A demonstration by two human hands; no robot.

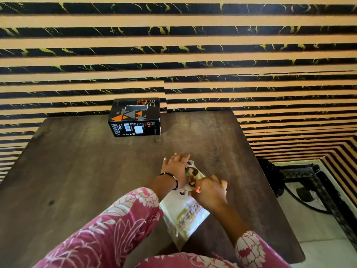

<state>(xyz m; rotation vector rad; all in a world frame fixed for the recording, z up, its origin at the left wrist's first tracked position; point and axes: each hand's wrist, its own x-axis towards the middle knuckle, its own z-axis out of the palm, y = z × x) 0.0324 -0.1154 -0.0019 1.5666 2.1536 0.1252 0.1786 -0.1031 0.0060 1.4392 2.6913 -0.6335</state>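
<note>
Plastic packet (181,211) lies on the table (77,171), near edge. Left hand (174,167) presses it with straight fingers; right hand (209,190) pinches its printed end. Opening looks barely started, with nothing out yet.

a single wide-angle view from the person's head; it faces forward and down over the table (77,171); the packet (181,211) lies close below; the striped wall (193,41) fills the upper half
</note>
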